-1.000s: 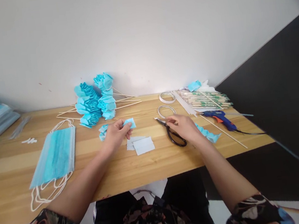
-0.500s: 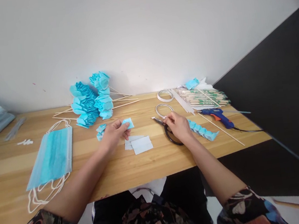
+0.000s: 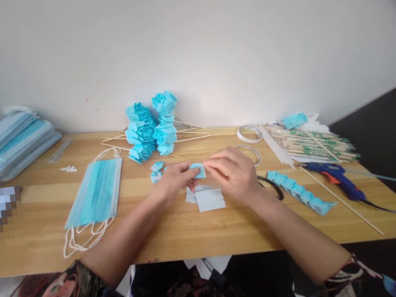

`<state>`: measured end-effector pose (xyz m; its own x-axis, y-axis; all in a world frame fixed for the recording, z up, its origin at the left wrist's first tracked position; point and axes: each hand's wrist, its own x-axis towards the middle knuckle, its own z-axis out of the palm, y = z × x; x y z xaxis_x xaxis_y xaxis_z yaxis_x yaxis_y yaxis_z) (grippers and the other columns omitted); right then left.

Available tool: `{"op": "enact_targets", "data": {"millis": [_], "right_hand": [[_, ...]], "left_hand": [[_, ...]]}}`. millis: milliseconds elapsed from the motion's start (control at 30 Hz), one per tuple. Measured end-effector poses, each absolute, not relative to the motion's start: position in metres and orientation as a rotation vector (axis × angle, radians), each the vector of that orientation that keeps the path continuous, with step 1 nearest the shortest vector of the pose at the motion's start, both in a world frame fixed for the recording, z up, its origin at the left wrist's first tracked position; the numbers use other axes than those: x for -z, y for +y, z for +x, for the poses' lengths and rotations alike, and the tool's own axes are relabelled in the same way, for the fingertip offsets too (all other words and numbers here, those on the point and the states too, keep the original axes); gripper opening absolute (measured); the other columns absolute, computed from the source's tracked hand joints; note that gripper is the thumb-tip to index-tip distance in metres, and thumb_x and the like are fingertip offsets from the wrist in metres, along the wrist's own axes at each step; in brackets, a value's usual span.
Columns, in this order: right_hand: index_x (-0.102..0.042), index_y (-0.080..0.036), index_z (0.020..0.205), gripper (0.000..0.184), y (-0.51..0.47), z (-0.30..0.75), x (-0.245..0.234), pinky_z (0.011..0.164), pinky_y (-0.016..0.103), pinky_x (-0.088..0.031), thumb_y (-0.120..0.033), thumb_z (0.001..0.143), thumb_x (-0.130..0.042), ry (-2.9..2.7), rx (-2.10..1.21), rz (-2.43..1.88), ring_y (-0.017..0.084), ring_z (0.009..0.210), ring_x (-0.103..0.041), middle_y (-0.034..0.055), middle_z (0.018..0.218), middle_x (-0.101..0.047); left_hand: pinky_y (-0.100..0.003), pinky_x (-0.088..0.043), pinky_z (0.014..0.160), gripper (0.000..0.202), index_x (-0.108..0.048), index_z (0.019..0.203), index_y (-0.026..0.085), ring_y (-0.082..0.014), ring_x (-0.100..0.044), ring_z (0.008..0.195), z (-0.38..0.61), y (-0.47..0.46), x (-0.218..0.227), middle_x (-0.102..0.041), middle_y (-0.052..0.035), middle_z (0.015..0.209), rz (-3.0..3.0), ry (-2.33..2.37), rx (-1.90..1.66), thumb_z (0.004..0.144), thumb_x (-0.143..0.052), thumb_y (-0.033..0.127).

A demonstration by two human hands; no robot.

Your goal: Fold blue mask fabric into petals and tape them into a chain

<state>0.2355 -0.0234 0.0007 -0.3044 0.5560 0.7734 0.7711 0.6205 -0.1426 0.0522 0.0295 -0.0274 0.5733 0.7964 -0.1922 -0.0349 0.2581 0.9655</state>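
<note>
from the head camera: pinching a small blue folded piece (image 3: pixel 198 170) between both hands, just above the table (image 3: pixel 212 234). left hand (image 3: pixel 175 180) closed on its left edge with thumb and fingertips. right hand (image 3: pixel 236 172) closed on its right edge, fingers curled, holding nothing else.

directly beneath the grip, lying flat and overlapping: white rectangular pieces (image 3: pixel 209 199). just left of the grip, beyond the left knuckles: a small blue scrap (image 3: pixel 156 170). farther left: a flat face mask (image 3: pixel 96 193) with white loops. well beyond that, at the far left: a stack of masks (image 3: pixel 11 144).

behind the grip, against the wall: blue folded flowers (image 3: pixel 151 128) on thin sticks.

just right of the right wrist: black scissors (image 3: pixel 272 185), mostly hidden by the hand. right of those: a pleated blue strip (image 3: pixel 300 192), then a long skewer (image 3: pixel 339 198) and a blue glue gun (image 3: pixel 335 176). just behind the right hand: a tape ring (image 3: pixel 251 151), touching it or not, cannot tell. farther back to the right: a bundle of wrapped sticks (image 3: pixel 310 141).
</note>
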Motion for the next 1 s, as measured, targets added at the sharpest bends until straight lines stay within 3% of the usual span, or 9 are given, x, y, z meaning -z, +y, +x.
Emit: {"op": "enact_targets", "data": {"millis": [233,1000], "right_hand": [[-0.066,-0.024,0.102,0.022,-0.023,0.234,0.018,0.065,0.030,-0.049,-0.008,0.088,-0.062,-1.988,0.445,-0.993,0.017,0.075,-0.061,0.0040,0.085,-0.069],[-0.069,-0.023,0.100,0.021,-0.022,0.235,0.023,0.066,0.031,-0.050,-0.009,0.089,-0.060,-2.060,0.407,-1.043,0.018,0.075,-0.062,0.0047,0.086,-0.072]], "left_hand": [[-0.021,-0.044,0.049,0.022,-0.061,0.072,0.013,-0.0083,-0.056,0.047,0.054,0.028,0.024,-0.061,0.0009,0.057,1.169,0.838,-0.625,0.079,-0.071,0.032],[-0.022,-0.047,0.052,0.024,-0.061,0.075,0.013,-0.0083,-0.056,0.052,0.053,0.024,0.021,-0.060,0.0009,0.062,1.159,0.804,-0.674,0.079,-0.071,0.034]]}}
